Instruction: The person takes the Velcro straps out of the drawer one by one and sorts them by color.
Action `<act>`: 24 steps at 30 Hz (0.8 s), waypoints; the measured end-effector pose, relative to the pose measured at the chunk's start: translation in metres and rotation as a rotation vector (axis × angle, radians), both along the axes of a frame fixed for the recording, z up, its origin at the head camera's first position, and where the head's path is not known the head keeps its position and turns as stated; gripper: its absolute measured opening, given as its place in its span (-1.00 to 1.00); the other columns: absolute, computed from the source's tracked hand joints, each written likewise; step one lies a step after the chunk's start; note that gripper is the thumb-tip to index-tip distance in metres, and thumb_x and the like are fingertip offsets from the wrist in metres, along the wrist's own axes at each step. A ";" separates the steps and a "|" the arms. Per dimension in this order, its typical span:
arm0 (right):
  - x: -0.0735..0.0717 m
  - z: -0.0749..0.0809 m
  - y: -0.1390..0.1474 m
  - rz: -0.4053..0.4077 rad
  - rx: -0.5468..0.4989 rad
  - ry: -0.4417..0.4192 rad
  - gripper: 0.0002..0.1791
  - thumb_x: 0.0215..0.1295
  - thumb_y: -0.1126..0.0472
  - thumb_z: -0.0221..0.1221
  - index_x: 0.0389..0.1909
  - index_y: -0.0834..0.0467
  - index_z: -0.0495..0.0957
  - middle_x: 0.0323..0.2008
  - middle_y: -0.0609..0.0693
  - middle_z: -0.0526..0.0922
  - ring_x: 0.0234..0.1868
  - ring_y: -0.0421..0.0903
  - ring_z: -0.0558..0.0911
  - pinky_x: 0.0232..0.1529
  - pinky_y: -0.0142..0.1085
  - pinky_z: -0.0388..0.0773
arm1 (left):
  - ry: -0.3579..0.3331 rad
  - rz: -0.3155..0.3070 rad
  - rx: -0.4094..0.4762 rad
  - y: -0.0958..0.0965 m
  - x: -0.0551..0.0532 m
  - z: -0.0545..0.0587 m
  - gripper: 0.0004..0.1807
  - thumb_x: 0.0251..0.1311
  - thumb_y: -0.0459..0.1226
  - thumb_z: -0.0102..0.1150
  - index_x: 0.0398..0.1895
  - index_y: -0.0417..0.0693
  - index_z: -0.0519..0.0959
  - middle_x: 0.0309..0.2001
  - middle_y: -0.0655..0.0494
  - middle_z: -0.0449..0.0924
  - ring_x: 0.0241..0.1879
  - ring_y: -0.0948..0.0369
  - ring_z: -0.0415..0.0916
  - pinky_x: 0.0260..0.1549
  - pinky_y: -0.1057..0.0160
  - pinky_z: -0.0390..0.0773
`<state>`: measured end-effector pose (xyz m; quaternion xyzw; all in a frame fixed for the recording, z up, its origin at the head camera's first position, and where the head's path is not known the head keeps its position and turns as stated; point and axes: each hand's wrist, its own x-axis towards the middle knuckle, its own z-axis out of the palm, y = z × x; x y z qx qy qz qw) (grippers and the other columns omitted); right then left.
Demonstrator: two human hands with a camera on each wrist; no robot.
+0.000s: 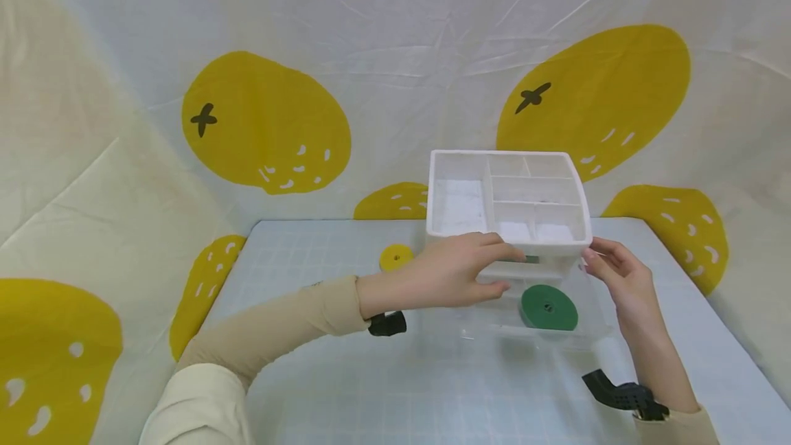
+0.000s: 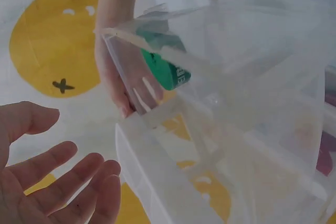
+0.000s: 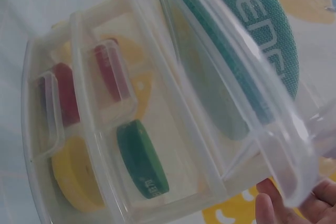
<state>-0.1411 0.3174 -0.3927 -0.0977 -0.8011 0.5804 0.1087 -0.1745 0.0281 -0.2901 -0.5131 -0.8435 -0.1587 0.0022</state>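
Observation:
A white organizer box with a divided top tray stands at the back of the table. From its front juts a clear drawer holding a large green disc, whose lettering shows in the right wrist view. My left hand hovers before the box with loosely bent fingers, holding nothing; in the left wrist view those fingers stand apart from the white edge. At the box's right front corner, my right hand touches the side with thumb and fingertips. Its grip there is partly hidden.
A yellow disc sits left of the box. In the right wrist view, compartments hold a smaller green disc, red pieces and a yellow disc. A patterned cloth hangs behind and beside the pale table.

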 end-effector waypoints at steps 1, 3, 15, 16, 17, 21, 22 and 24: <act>0.000 0.000 0.000 0.000 0.003 -0.002 -0.46 0.36 -0.11 0.07 0.31 -0.04 0.34 0.08 -0.42 0.44 -0.02 -0.41 0.49 0.36 0.33 0.02 | -0.005 -0.010 -0.020 0.004 -0.001 0.002 -0.57 0.28 -0.07 0.14 0.21 0.14 0.47 0.07 0.28 0.56 -0.04 0.34 0.53 -0.15 0.54 0.47; 0.000 0.000 0.001 -0.002 0.004 -0.003 -0.46 0.36 -0.11 0.07 0.31 -0.04 0.34 0.08 -0.41 0.43 -0.01 -0.41 0.49 0.36 0.32 0.02 | -0.007 -0.035 -0.057 0.013 -0.003 0.007 -0.57 0.28 -0.08 0.14 0.21 0.15 0.47 0.07 0.30 0.55 -0.02 0.35 0.51 -0.11 0.53 0.47; 0.000 -0.001 -0.001 0.015 0.002 0.033 -0.49 0.38 -0.05 0.07 0.29 0.01 0.36 0.03 -0.44 0.46 -0.04 -0.39 0.50 0.33 0.36 0.03 | -0.058 -0.217 -0.327 0.065 -0.016 0.005 -0.48 0.25 -0.07 0.18 0.29 0.21 0.39 0.21 0.32 0.44 0.11 0.41 0.39 0.03 0.54 0.39; 0.000 0.000 -0.001 0.016 -0.007 0.036 -0.49 0.38 -0.05 0.07 0.29 0.01 0.36 0.01 -0.46 0.46 -0.06 -0.40 0.50 0.32 0.39 -0.01 | -0.061 -0.238 -0.344 0.068 -0.017 0.003 -0.47 0.25 -0.07 0.19 0.30 0.21 0.38 0.23 0.33 0.43 0.15 0.41 0.38 0.07 0.55 0.37; 0.000 0.000 -0.001 0.015 -0.012 0.038 -0.50 0.38 -0.04 0.07 0.29 0.00 0.36 -0.01 -0.47 0.46 -0.07 -0.41 0.50 0.31 0.41 -0.04 | -0.065 -0.260 -0.358 0.071 -0.018 0.000 -0.45 0.25 -0.08 0.19 0.31 0.20 0.37 0.25 0.33 0.42 0.17 0.41 0.36 0.10 0.56 0.34; 0.000 -0.001 0.001 0.014 -0.022 0.040 -0.52 0.38 -0.04 0.08 0.28 -0.02 0.37 -0.03 -0.51 0.45 -0.09 -0.45 0.48 0.30 0.44 -0.10 | -0.070 -0.336 -0.404 0.080 -0.023 -0.009 -0.42 0.23 -0.11 0.22 0.33 0.15 0.36 0.23 0.29 0.44 0.14 0.38 0.36 0.12 0.60 0.29; 0.000 -0.001 0.001 0.012 -0.020 0.040 -0.52 0.38 -0.03 0.08 0.27 -0.03 0.37 -0.03 -0.52 0.44 -0.09 -0.45 0.48 0.31 0.43 -0.09 | -0.065 -0.349 -0.417 0.081 -0.024 -0.011 -0.41 0.22 -0.11 0.22 0.34 0.15 0.35 0.22 0.28 0.44 0.13 0.37 0.36 0.12 0.59 0.29; -0.001 -0.001 0.001 0.009 -0.012 0.035 -0.53 0.38 -0.03 0.08 0.27 -0.03 0.37 -0.03 -0.52 0.44 -0.08 -0.45 0.48 0.32 0.40 -0.05 | -0.070 -0.368 -0.443 0.084 -0.025 -0.015 -0.38 0.21 -0.11 0.24 0.35 0.17 0.33 0.22 0.28 0.43 0.12 0.37 0.35 0.13 0.58 0.29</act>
